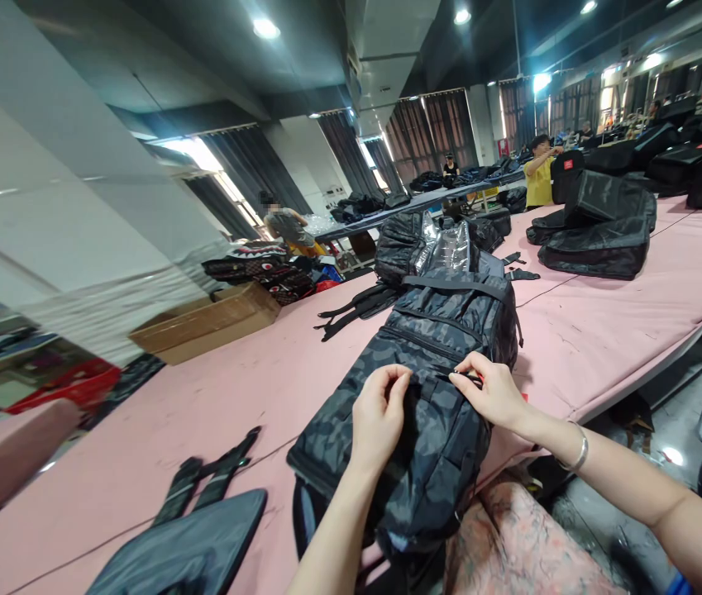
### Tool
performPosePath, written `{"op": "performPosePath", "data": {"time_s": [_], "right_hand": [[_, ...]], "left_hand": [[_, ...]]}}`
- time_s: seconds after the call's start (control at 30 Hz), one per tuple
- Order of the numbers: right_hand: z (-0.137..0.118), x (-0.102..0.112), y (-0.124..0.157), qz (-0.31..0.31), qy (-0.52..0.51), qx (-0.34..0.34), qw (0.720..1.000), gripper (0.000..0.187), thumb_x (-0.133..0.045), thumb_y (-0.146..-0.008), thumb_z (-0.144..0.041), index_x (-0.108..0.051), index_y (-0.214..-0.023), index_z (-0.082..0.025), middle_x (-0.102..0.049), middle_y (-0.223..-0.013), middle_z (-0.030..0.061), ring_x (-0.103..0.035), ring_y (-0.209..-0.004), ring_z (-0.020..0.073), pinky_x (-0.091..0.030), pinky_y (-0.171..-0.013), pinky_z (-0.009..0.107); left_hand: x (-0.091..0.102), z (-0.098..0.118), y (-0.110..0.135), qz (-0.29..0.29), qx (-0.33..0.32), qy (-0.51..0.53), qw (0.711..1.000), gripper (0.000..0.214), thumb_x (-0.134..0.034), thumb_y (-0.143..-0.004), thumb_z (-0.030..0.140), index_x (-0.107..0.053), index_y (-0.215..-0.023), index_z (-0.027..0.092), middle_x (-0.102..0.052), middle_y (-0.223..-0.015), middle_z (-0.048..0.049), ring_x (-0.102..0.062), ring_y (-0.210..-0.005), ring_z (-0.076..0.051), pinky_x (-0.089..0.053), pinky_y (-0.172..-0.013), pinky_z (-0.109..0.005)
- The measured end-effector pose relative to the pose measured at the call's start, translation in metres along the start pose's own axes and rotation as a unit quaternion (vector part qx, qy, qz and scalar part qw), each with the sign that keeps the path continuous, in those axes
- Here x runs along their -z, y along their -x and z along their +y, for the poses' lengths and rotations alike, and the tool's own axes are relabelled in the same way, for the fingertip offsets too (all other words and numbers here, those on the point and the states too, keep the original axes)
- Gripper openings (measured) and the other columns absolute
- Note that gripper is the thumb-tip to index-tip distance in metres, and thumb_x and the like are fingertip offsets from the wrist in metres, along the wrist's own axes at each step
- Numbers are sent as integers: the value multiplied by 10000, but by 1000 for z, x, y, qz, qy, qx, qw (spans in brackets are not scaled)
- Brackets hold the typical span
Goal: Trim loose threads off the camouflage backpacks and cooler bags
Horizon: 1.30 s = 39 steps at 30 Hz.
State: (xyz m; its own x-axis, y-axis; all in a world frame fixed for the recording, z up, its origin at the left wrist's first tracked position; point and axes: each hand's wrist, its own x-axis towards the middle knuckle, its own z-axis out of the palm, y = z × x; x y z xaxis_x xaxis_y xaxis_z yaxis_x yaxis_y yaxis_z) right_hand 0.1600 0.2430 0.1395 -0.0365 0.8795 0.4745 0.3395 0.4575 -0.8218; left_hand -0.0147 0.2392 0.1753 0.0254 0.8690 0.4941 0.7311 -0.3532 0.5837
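Observation:
A dark camouflage backpack lies on the pink-covered table, its length running away from me. Over its middle, my left hand has thumb and fingertips pinched together at the fabric; whatever is between them is too small to make out. To the right, my right hand pinches a thin black piece, perhaps a zipper pull or cord, near the zipper lines across the pack. A silver bracelet circles my right wrist. Just beyond lies another dark pack with a silvery lining.
Grey pack with straps lies at the lower left. A cardboard box sits by the table's far left edge. More black bags are piled at the right. A person in yellow stands behind them; another person bends at the back left.

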Motion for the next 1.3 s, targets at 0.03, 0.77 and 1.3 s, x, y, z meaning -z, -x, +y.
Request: {"op": "performPosePath", "data": {"time_s": [0.03, 0.77, 1.3], "right_hand": [[0, 0, 0, 3, -5, -2, 1000, 208, -510, -804, -385, -575, -811, -187, -549, -609, -29, -482, -541, 100, -388, -540, 201], [53, -15, 12, -76, -225, 11, 971, 120, -614, -692, -296, -606, -695, -177, -646, -696, 15, -614, -660, 145, -501, -629, 258], [-38, -75, -38, -170, 186, 79, 965, 195, -554, -809, -340, -612, -699, -190, -656, -678, 25, -577, -622, 142, -340, -553, 221]], "left_hand": [[-1, 1, -2, -20, -5, -16, 1000, 190, -443, -799, 352, -555, -842, 204, -616, -813, -20, -565, -746, -157, -429, -683, -269], [-57, -78, 209, 133, 194, 54, 970, 636, -430, -767, 585, -394, -1232, 152, -477, -1223, -179, -428, -1192, -323, -342, -995, -490], [53, -54, 162, 279, 230, -66, 930, 364, -432, -817, 469, -543, -1045, 207, -620, -999, -69, -591, -831, -206, -481, -708, -321]]}}
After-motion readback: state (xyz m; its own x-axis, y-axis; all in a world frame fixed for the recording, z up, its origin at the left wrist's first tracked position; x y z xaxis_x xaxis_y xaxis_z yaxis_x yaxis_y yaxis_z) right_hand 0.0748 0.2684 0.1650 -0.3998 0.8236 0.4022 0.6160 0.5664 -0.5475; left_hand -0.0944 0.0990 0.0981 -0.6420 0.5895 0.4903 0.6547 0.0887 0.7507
